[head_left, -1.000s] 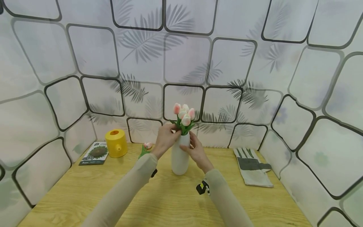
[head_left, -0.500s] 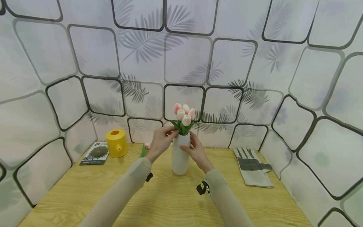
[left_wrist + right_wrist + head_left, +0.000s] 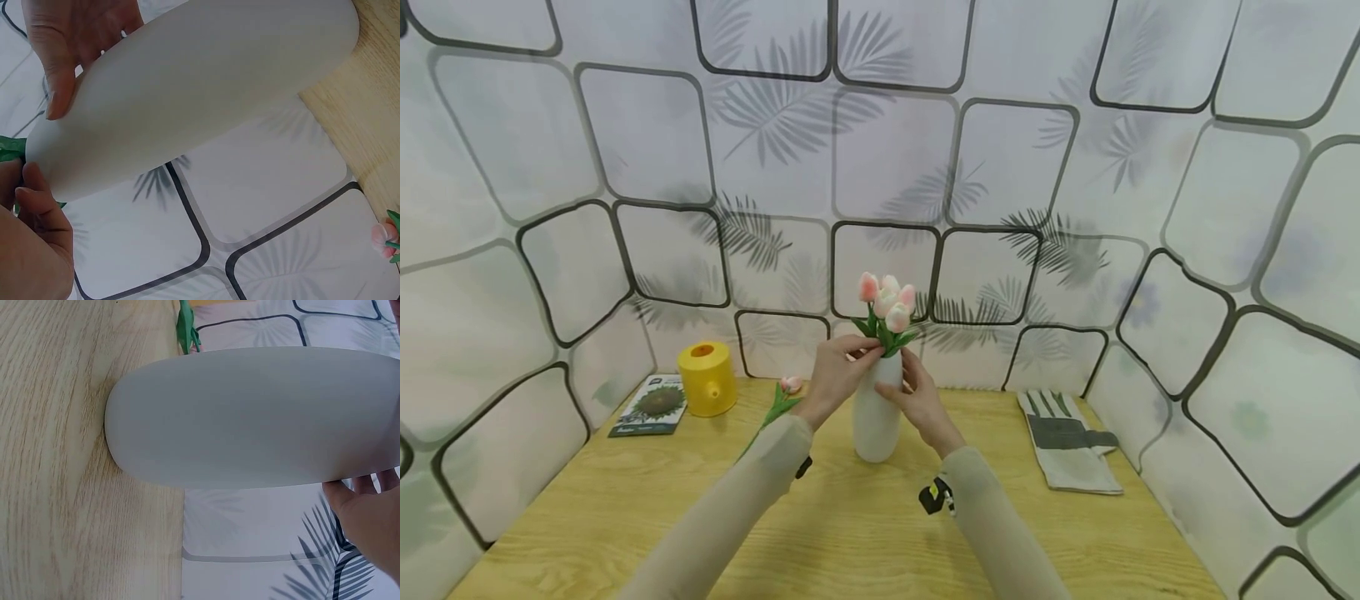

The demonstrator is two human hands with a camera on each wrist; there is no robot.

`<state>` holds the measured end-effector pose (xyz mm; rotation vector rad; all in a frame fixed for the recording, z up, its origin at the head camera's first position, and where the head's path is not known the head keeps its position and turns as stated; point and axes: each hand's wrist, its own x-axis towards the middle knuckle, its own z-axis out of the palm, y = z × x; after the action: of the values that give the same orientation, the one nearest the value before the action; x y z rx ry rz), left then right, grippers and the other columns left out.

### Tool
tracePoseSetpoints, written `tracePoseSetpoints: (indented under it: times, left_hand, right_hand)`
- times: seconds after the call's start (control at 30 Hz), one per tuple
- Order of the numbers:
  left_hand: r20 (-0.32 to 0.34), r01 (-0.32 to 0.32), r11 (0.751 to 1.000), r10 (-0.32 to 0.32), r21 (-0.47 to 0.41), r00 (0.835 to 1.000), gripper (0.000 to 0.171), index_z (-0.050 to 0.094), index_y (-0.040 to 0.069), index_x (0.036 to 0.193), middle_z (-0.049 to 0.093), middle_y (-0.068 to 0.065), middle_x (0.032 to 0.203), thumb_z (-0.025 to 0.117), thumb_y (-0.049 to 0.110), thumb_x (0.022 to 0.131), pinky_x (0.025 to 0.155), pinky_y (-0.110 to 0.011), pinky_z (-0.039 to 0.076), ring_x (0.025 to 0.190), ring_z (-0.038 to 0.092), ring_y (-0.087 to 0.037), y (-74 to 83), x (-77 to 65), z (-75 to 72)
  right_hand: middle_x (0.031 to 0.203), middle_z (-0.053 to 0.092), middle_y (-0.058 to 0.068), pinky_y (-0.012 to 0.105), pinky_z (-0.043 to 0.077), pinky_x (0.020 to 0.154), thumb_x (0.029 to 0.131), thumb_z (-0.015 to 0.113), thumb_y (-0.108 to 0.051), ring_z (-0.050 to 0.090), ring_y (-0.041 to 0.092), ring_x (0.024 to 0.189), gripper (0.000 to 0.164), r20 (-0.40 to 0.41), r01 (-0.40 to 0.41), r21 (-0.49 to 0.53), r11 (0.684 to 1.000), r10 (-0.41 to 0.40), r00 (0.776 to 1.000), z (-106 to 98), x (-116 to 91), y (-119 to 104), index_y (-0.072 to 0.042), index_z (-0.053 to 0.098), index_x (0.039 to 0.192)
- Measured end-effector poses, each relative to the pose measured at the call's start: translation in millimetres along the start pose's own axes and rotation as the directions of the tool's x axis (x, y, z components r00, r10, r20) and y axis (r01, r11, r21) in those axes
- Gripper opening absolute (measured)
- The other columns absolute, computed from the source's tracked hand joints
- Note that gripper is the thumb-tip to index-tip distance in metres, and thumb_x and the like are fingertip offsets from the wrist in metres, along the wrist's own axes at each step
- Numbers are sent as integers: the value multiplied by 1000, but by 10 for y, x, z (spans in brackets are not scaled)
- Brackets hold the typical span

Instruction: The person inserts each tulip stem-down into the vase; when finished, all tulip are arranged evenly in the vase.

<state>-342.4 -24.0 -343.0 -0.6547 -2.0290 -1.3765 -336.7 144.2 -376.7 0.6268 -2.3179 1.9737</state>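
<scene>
A tall white vase point(image 3: 876, 429) stands upright on the wooden table, holding a bunch of pink-and-white tulips point(image 3: 887, 304). At the rim, my left hand point(image 3: 838, 371) pinches a tulip's green stem and leaves between thumb and fingers; the left wrist view shows its curled fingers point(image 3: 47, 209) by the vase mouth. My right hand point(image 3: 921, 404) grips the vase's upper right side, thumb in front and fingers behind, as the right wrist view also shows at the vase wall point(image 3: 250, 419). One loose tulip point(image 3: 784, 400) lies left of the vase, partly behind my left forearm.
On the left stand a yellow watering can point(image 3: 707, 379) and a seed packet point(image 3: 655, 406) with a sunflower-like picture. A folded grey-and-white work glove point(image 3: 1071, 446) lies to the right. Patterned cloth point(image 3: 895, 167) walls in the table's back and sides.
My left hand drew slightly left, then returned to the stems at the rim. The blooms have shifted, the front one a little to the right. My right hand stays on the vase.
</scene>
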Motion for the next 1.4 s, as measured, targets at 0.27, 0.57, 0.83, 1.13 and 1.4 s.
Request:
tracePoseSetpoints:
  times: [0.27, 0.57, 0.83, 1.13, 1.4]
  left_hand:
    - [-30, -2, 1000, 2, -4, 1000, 10, 79, 6, 97, 75, -10, 94, 73, 9, 88, 61, -21, 51, 76, 66, -20, -72, -45, -75]
    - [-21, 39, 999, -39, 14, 999, 7, 78, 6, 92, 74, -8, 89, 73, 10, 88, 62, -20, 50, 74, 65, -17, -175, -137, -210]
    - [-27, 186, 982, -187, -29, 982, 9, 78, 7, 92, 74, -10, 84, 74, 15, 88, 56, -21, 47, 70, 63, -10, -332, -253, -332]
    - [36, 305, 938, -304, -162, 952, 18, 76, 4, 97, 72, -15, 85, 73, 21, 90, 54, -22, 47, 70, 63, -21, -555, -393, -576]
    - [111, 388, 911, -375, -140, 920, 24, 73, 1, 104, 74, -7, 90, 71, 22, 92, 61, -22, 52, 75, 66, -18, -784, -502, -915]
  right_hand:
    - [159, 30, 6, 56, 28, 116, 92, 70, -18, 34, 34, 144, 79, -61, 21, 6, 1000, -20, 998, 9, 124, 277, -24, 24, 156]
    - [160, 28, 11, 57, 27, 117, 93, 69, -14, 31, 36, 145, 81, -47, 21, 14, 1000, -20, 999, 9, 132, 255, -18, 20, 157]
    - [160, 26, 18, 58, 27, 116, 94, 66, -9, 30, 41, 144, 80, -17, 10, 4, 1000, -10, 1000, 27, -10, -41, -8, 18, 157]
    - [160, 25, 17, 55, 26, 117, 93, 67, -10, 28, 39, 145, 81, -16, -10, 6, 1000, 10, 1000, 33, -42, -73, -8, 18, 157]
    - [161, 23, 18, 57, 25, 117, 93, 68, -11, 27, 40, 146, 82, -21, -10, 0, 1000, 10, 1000, 37, -47, -73, -7, 16, 157]
